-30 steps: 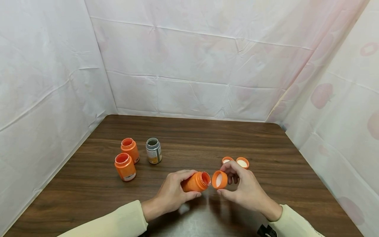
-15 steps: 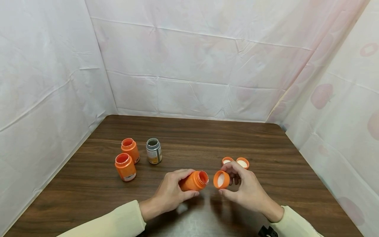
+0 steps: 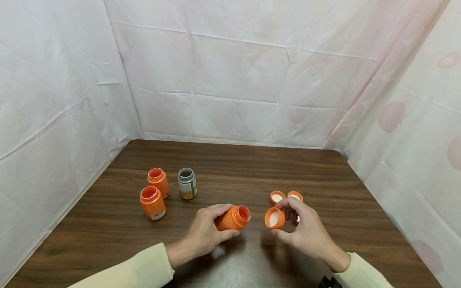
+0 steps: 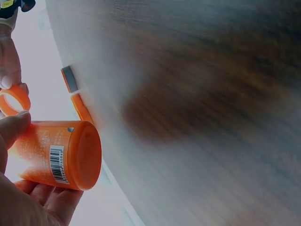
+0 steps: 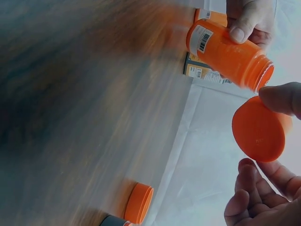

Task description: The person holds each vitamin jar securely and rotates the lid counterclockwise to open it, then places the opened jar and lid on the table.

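My left hand (image 3: 208, 231) grips an open orange bottle (image 3: 227, 219), tilted with its mouth toward the right. Bits of torn white seal cling to its rim, and a barcode label shows near its base in the left wrist view. Between thumb and fingers, my right hand (image 3: 309, 230) pinches an orange cap (image 3: 274, 218), its white-lined inside facing the bottle. A gap separates cap and bottle, both raised above the table. Beyond the right hand lie an orange cap (image 3: 277, 197) and another cap (image 3: 295, 195), orange-rimmed with a dark side in the wrist views; fingers partly cover the latter.
On the left of the brown wooden table (image 3: 230, 168) stand an uncapped orange bottle (image 3: 153, 204), a second one (image 3: 158, 182) behind it, and a grey uncapped bottle (image 3: 187, 184). White sheeting (image 3: 230, 80) encloses the table's back and sides.
The cap and the bottle have moved apart: my right hand has drawn the cap rightward, while my left hand has shifted the bottle slightly left. The standing bottles have stayed put.
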Available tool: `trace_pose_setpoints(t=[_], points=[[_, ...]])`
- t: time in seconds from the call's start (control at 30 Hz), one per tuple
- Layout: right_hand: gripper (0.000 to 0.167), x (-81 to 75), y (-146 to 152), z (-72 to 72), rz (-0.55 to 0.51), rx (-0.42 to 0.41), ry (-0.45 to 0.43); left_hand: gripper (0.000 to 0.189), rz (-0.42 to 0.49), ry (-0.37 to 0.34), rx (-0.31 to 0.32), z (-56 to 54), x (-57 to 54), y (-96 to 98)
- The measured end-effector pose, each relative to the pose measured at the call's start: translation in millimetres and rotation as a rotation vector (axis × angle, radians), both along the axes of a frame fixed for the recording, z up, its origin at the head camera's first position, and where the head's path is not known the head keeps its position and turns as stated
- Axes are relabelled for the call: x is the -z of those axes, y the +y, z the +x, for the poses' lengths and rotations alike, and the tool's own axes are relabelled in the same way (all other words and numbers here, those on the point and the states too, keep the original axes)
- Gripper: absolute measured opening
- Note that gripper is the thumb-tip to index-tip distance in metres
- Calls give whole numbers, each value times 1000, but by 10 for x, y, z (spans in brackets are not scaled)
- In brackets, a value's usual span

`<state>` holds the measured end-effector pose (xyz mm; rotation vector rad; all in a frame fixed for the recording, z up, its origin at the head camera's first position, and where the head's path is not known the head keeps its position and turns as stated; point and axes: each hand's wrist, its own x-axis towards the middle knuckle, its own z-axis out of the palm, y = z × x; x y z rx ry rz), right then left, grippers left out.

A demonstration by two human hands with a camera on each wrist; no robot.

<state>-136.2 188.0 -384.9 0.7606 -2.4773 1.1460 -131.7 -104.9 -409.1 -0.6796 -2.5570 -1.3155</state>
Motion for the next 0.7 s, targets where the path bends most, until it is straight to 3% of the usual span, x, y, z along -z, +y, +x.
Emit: trace_pose_setpoints(t=[0.37, 0.7], points=[[59, 101, 111, -76, -12, 67, 0, 57, 42, -4, -29, 6, -14, -44], [50, 161, 158, -155, 69, 156, -35, 59, 102, -32, -54, 5, -24, -93]])
